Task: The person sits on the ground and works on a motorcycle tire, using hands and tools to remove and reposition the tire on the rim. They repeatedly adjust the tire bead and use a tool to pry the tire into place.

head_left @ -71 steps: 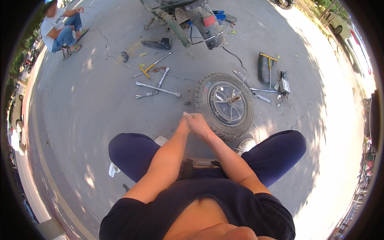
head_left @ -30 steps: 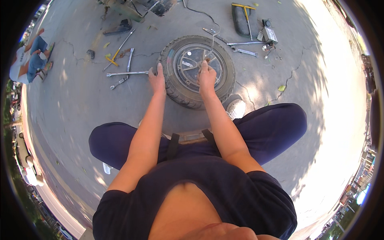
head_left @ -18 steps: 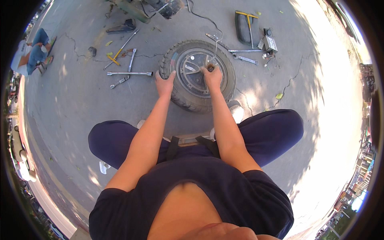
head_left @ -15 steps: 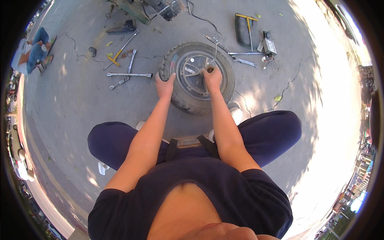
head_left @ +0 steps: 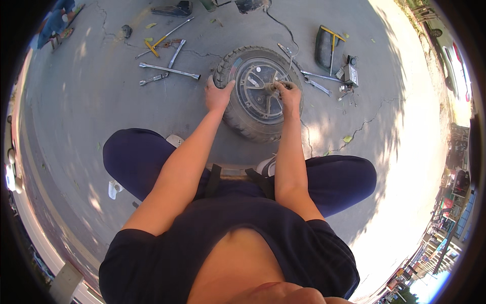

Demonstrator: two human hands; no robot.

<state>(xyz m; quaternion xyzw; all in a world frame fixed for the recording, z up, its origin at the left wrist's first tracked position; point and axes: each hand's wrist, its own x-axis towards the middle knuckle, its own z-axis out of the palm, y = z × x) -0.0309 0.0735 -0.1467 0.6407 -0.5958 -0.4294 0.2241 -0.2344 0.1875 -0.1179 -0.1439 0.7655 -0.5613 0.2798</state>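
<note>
Wheel: I see a small tyred wheel (head_left: 258,91) flat on the concrete ground (head_left: 91,111), before my knees.
Left hand (head_left: 217,95): grip pressed on the tyre edge.
Right hand (head_left: 288,91): grip pinching at the hub.
Nearby: wrenches (head_left: 169,68) lie left.

One wheel (head_left: 258,93) lies on the ground. Two hands rest on it, left (head_left: 217,96) and right (head_left: 289,93). About four long wrenches (head_left: 169,69) lie left of it, one dark bag (head_left: 326,48) to its right.
</note>
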